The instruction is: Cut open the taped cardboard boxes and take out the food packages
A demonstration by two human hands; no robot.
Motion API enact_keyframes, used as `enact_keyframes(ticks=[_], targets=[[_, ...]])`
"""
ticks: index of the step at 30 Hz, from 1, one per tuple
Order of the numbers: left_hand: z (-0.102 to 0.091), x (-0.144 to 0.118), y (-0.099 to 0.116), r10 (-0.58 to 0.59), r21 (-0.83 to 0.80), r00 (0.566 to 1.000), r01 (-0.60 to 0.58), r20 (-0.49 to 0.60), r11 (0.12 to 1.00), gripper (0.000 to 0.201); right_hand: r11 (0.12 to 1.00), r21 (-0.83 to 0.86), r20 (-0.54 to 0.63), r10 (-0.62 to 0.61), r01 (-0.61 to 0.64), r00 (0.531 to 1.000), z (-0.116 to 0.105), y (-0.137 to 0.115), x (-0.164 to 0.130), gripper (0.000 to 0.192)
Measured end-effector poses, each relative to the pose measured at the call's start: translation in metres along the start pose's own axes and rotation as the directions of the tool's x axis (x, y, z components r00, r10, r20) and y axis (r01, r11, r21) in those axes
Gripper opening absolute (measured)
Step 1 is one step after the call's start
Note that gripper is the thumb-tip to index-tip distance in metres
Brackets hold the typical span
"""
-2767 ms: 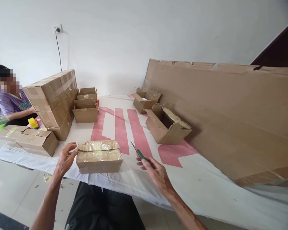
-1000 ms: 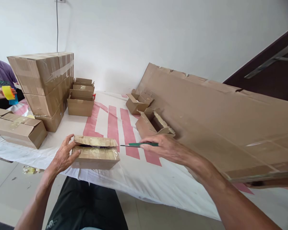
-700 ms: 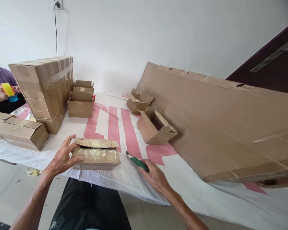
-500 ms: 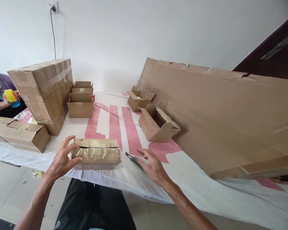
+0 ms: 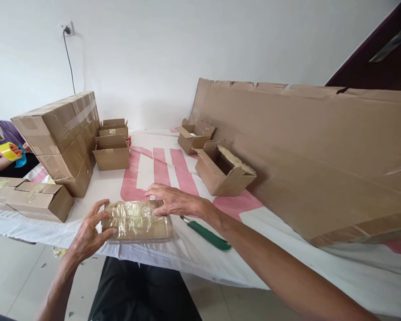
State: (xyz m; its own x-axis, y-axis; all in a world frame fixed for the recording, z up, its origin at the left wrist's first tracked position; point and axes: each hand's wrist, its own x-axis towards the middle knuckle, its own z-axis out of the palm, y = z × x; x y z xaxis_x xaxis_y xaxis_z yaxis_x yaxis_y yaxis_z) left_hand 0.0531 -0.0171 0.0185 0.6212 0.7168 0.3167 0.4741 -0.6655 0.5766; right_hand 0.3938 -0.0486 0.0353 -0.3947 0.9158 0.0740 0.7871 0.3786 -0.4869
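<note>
The small taped box (image 5: 137, 221) sits at the near edge of the tabletop (image 5: 287, 263), right in front of the person. The left hand (image 5: 88, 232) grips its left end, thumb on top and fingers curled round the side. The right hand (image 5: 173, 201) lies flat and open across the far top flap, fingers spread, pressing or feeling along the seam; it holds nothing. The green-handled knife (image 5: 205, 232) lies on the tabletop just to the right of the box, free of both hands.

By the look of it the cutting is over: the tape along the top looks slit and crumpled, but the flaps are down, so the box is not yet opened out. Two small boxes (image 5: 224, 168) farther back stand with their flaps already up, and a row of open boxes (image 5: 112, 147) sits beside a tall stack of sealed cartons (image 5: 62, 138). A big cardboard sheet (image 5: 314, 151) leans along the right side. At the far left another person's hand holds a yellow tape dispenser (image 5: 9, 150).
</note>
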Motion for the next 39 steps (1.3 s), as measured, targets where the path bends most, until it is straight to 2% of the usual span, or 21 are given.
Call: enact_keyframes(ticks=[2, 4, 6, 9, 11, 13, 14, 16, 18, 20, 23, 25, 27, 31, 39], targets=[[0.000, 0.000, 0.001, 0.018, -0.030, 1.000, -0.018, -0.014, 0.999, 0.011, 1.000, -0.006, 0.075, -0.016, 0.016, 0.997, 0.000, -0.002, 0.003, 0.039], [0.000, -0.002, 0.004, 0.040, -0.065, 0.998, -0.042, -0.039, 0.997, 0.008, 0.999, -0.015, 0.091, -0.033, 0.034, 0.995, -0.001, -0.006, 0.003, 0.025], [-0.003, -0.003, 0.009, 0.058, -0.093, 0.997, -0.063, -0.054, 0.994, 0.003, 0.999, -0.015, 0.030, -0.040, 0.040, 0.999, -0.003, -0.008, 0.001, 0.015], [-0.010, -0.003, 0.022, 0.102, -0.114, 0.994, -0.104, -0.027, 0.988, 0.004, 0.999, 0.035, -0.090, -0.024, 0.027, 0.996, -0.006, -0.004, 0.000, 0.031], [-0.014, 0.001, 0.033, 0.128, -0.133, 0.991, -0.121, 0.041, 0.984, 0.007, 0.999, 0.052, -0.107, -0.004, 0.010, 0.994, -0.005, 0.001, 0.002, 0.032], [-0.018, 0.007, 0.045, 0.152, -0.161, 0.976, -0.127, 0.154, 0.979, 0.017, 0.999, 0.049, -0.084, 0.003, 0.001, 0.996, -0.002, 0.006, 0.004, 0.023], [-0.019, 0.011, 0.052, 0.160, -0.166, 0.962, -0.125, 0.219, 0.978, 0.024, 0.999, 0.048, -0.070, 0.003, 0.001, 0.998, 0.001, 0.007, 0.006, 0.021], [-0.021, 0.020, 0.062, 0.171, -0.145, 0.925, -0.128, 0.339, 0.981, 0.038, 0.999, 0.038, -0.057, -0.004, 0.007, 0.998, 0.007, 0.007, 0.008, 0.031], [-0.022, 0.030, 0.067, 0.176, -0.103, 0.897, -0.146, 0.406, 0.984, 0.043, 0.999, 0.010, -0.066, -0.030, 0.031, 0.997, 0.013, 0.005, 0.009, 0.031], [-0.022, 0.041, 0.066, 0.175, -0.050, 0.912, -0.169, 0.372, 0.984, 0.033, 0.997, -0.012, -0.089, -0.073, 0.072, 0.993, 0.015, 0.003, 0.009, 0.022], [-0.022, 0.062, 0.058, 0.227, 0.078, 0.955, -0.245, 0.191, 0.966, 0.016, 0.996, 0.020, -0.127, -0.083, 0.086, 0.988, 0.014, 0.002, 0.009, 0.028], [-0.019, 0.079, 0.053, 0.287, 0.154, 0.947, -0.308, 0.144, 0.939, 0.018, 0.997, 0.044, -0.128, -0.063, 0.069, 0.990, 0.011, 0.002, 0.009, 0.030], [-0.016, 0.096, 0.051, 0.301, 0.186, 0.937, -0.333, 0.178, 0.924, 0.024, 0.997, 0.053, -0.124, -0.056, 0.063, 0.991, 0.008, 0.002, 0.010, 0.030], [-0.005, 0.121, 0.049, 0.224, 0.212, 0.930, -0.291, 0.290, 0.933, 0.026, 0.995, 0.092, -0.143, -0.037, 0.050, 0.989, 0.005, 0.001, 0.012, 0.028], [0.005, 0.137, 0.038, 0.258, 0.338, 0.899, -0.380, 0.354, 0.861, 0.026, 0.991, 0.135, -0.133, 0.025, -0.007, 0.991, -0.002, -0.003, 0.014, 0.028]])
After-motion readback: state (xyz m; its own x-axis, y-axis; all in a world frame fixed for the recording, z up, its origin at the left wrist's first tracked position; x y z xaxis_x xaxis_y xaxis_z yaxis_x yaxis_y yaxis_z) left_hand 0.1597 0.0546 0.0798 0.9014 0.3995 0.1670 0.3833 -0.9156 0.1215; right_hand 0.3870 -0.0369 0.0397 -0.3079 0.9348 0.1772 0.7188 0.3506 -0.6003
